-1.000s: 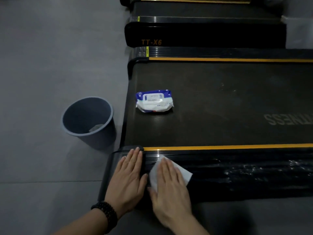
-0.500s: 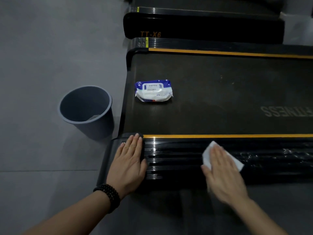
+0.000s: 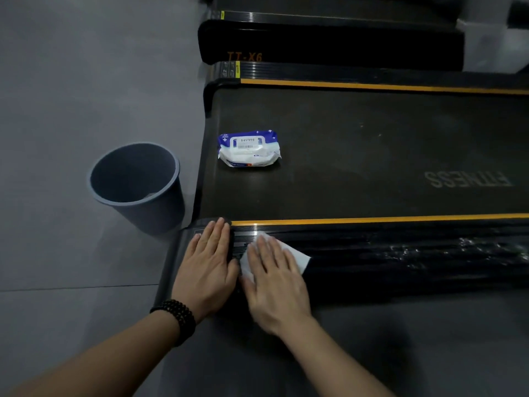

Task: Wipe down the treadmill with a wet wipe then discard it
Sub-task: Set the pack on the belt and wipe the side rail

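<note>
A black treadmill (image 3: 372,156) with orange stripes lies across the view. My right hand (image 3: 274,279) presses flat on a white wet wipe (image 3: 299,257) on the near side rail, close to its left end. The wipe sticks out to the right of my fingers. My left hand (image 3: 207,265), with a dark bead bracelet on the wrist, rests flat on the rail's end cap, fingers apart, right beside my right hand. The rail to the right glistens wet.
A blue and white pack of wipes (image 3: 248,149) lies on the belt near its left end. A grey bin (image 3: 137,184) stands on the grey floor left of the treadmill. A second treadmill (image 3: 329,44) lies beyond.
My right hand has slid the wipe back left along the rail, from the middle stretch to beside my left hand. The left hand has stayed on the end cap.
</note>
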Demonstrator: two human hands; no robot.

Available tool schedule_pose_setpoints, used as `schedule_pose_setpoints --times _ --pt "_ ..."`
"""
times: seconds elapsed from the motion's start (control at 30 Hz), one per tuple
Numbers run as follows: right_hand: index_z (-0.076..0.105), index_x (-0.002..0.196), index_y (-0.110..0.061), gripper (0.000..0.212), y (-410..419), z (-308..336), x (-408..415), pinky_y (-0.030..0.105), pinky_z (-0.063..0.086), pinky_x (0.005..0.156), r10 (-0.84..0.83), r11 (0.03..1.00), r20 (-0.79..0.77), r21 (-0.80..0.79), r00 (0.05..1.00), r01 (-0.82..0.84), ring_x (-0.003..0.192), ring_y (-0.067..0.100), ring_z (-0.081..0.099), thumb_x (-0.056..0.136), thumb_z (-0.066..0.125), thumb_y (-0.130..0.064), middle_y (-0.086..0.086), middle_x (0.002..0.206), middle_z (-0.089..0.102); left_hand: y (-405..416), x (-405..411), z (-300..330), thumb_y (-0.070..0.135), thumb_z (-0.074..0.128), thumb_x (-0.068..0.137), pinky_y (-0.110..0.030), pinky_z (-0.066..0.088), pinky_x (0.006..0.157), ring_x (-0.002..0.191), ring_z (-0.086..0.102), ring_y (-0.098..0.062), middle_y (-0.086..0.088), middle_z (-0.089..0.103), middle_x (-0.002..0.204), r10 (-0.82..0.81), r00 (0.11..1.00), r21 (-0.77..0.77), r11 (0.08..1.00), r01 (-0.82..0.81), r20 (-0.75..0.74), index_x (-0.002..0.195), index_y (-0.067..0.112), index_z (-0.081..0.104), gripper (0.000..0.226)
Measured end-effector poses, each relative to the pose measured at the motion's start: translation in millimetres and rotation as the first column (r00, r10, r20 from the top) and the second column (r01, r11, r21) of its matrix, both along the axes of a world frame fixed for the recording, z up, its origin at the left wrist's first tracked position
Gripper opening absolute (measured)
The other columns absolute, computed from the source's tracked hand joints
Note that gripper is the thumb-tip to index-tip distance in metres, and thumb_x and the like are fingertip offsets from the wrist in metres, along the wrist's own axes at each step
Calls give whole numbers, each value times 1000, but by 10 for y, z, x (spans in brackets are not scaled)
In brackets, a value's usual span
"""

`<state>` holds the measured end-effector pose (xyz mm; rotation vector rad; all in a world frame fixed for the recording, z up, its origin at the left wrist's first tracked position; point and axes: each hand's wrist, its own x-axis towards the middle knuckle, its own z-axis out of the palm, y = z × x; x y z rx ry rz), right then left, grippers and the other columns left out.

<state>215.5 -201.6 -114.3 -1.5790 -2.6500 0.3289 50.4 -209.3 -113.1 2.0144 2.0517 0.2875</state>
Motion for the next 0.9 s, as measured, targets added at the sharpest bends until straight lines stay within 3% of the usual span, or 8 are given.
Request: schedule_pose_setpoints --times 0.07,0.2,0.3,0.4,0.5,0.63,0.77,0.9 --pt "0 156 -22 68 55 -23 212 38 -7 119 6 1000 26 -20 1000 -6 151 16 -16 98 13 -55 -2 163 -11 -1 3 -6 53 8 84 -31 -8 119 147 -12 -9 2 -9 161 -2 1000 15 1000 2 1 153 16 -2 79" --pt "10 156 -14 76 273 -32 1122 36 1 119 -130 991 111 40 985 127 152 17 1 95 9 -59 3 165 7 6 -10 -23 51 12 86 -34 -3 120 148 -8 -10 1 -4 162 -7 1000 31 999 7 -9 155 14 3 79" --pt "-8 152 -19 86 414 21 1899 31 -5 121 -205 978 179 5 962 208 150 10 -12 85 -18 -70 -2 165 -6 15 -5 -34 51 13 87 -34 -2 120 148 -6 -11 1 -3 162 -10 1000 34 999 11 -22 155 14 3 78" --pt "-8 154 -20 85 476 52 2217 33 -4 123 -246 968 176 -15 953 252 149 8 -16 86 -17 -69 -4 165 -10 11 -17 -49 51 13 86 -33 -2 120 148 -5 -11 0 -2 162 -11 999 32 999 12 -46 154 12 3 79" --pt "0 156 -16 79 443 20 2084 35 -2 123 -282 959 166 10 945 285 151 13 -10 91 -2 -60 -1 165 -5 26 23 -56 51 14 85 -34 -1 120 148 -3 -12 -1 0 162 13 999 29 1000 -11 -48 154 10 5 81" --pt "28 155 -16 69 311 -32 1483 44 16 121 -196 979 56 59 979 193 151 24 15 96 23 -53 7 163 19 124 179 -50 49 19 86 -40 3 120 149 2 -16 -4 6 163 135 990 17 991 -134 -43 155 10 12 79" --pt "0 155 -25 66 190 -39 971 43 -7 121 -111 994 -17 -12 994 111 150 18 -20 99 15 -56 1 163 -13 135 236 -18 42 31 94 -43 8 120 149 8 -19 -5 11 163 159 986 25 987 -158 -50 154 11 16 70" --pt "-6 154 -23 65 180 -37 960 44 -10 119 -101 995 6 -7 995 102 147 17 -27 100 13 -55 1 163 -17 121 282 37 32 45 98 -42 7 121 149 6 -18 -4 10 163 177 983 20 984 -176 -48 155 12 15 67"
